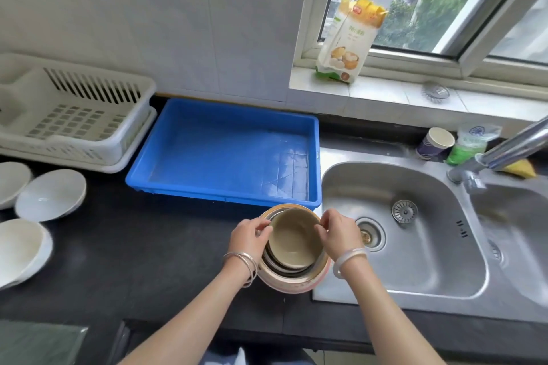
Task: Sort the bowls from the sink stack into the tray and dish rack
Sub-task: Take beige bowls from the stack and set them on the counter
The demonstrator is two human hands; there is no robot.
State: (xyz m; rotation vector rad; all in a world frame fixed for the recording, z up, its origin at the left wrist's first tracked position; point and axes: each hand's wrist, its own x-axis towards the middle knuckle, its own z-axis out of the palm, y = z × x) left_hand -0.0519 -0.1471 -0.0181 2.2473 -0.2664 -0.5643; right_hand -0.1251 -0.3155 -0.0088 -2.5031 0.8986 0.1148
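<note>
Nested bowl stack sits at the counter edge, just left of the steel sink, near the blue tray. Left hand and right hand pinch opposite rims of the top beige bowl. White dish rack far left; white bowls in front of it.

A home kitchen: steel sink with faucet, tiled wall, white dish rack, dark counter.
</note>
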